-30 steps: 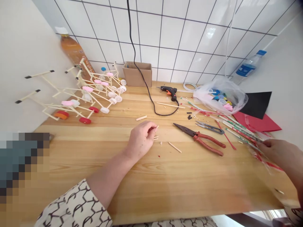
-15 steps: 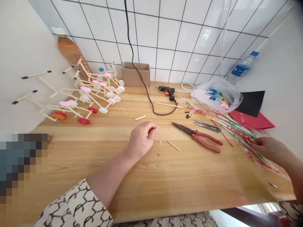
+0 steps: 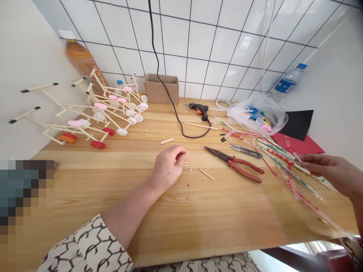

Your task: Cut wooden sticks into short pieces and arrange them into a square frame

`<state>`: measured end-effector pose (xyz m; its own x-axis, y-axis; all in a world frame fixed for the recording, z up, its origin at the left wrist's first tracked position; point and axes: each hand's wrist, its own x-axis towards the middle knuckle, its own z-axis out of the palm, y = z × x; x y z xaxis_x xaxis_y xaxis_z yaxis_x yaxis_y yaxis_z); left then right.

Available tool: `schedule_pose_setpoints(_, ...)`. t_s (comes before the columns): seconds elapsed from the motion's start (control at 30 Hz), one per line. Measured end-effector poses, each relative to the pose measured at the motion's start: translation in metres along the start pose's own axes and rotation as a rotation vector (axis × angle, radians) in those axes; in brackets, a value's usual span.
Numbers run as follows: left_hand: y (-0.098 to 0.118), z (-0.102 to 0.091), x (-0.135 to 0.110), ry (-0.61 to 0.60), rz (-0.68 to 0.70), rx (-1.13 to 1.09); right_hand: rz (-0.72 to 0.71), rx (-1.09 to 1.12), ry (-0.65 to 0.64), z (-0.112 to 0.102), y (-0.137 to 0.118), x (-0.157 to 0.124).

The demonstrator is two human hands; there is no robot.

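My left hand (image 3: 169,166) rests on the wooden table with thumb and forefinger pinched on a short piece of wooden stick (image 3: 187,152), whose tip pokes out. Beside those fingers lie small stick ends (image 3: 185,164). At the right, my right hand (image 3: 330,170) is over a pile of wrapped chopsticks (image 3: 279,152) in red and green printed sleeves. A pale chopstick (image 3: 297,156) sticks out from its closed fingers; most of it is hidden. A loose short stick (image 3: 207,174) and red-handled pliers (image 3: 236,164) lie between the hands.
Stick models with bottle-cap wheels (image 3: 98,144) fill the left, before an orange drink bottle (image 3: 82,56). Behind are a cardboard box (image 3: 161,90), a corded glue gun (image 3: 200,110), a tape roll (image 3: 223,104) and a bag of caps (image 3: 258,117). Thread snips (image 3: 246,151) lie by the pliers.
My right hand has shifted up a little among the wrapped chopsticks, and several sleeves under it have moved and spread. My left hand keeps its pinch in place.
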<state>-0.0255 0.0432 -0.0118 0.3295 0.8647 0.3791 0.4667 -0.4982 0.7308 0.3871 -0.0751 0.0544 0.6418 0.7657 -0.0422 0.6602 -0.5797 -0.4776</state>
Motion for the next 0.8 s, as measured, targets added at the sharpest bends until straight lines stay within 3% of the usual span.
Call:
schedule_pose_setpoints(0.07, 0.002, 0.000, 0.000, -0.006, -0.031, -0.051, 0.133, 0.504, -0.213, 0.009, -0.024, -0.014)
schedule_pose_setpoints(0.1, 0.003, -0.001, 0.000, -0.009, -0.047, -0.077, 0.129, 0.652, -0.322, 0.015, -0.038, -0.021)
schedule_pose_setpoints(0.23, 0.009, -0.001, 0.000, -0.025, -0.118, -0.172, 0.080, 0.927, -0.587, 0.043, -0.098, -0.049)
schedule_pose_setpoints(0.4, 0.014, -0.002, 0.000, -0.037, -0.232, -0.327, 0.035, 1.093, -0.831, 0.079, -0.155, -0.070)
schedule_pose_setpoints(0.53, 0.014, -0.003, 0.002, -0.086, -0.378, -0.526, -0.019, 1.097, -0.983, 0.111, -0.183, -0.080)
schedule_pose_setpoints(0.67, 0.013, -0.005, 0.005, -0.106, -0.510, -0.761, -0.042, 1.155, -1.018, 0.140, -0.191, -0.090)
schedule_pose_setpoints(0.8, 0.013, -0.007, 0.007, -0.126, -0.570, -0.892, -0.045, 1.171, -1.012, 0.152, -0.185, -0.096)
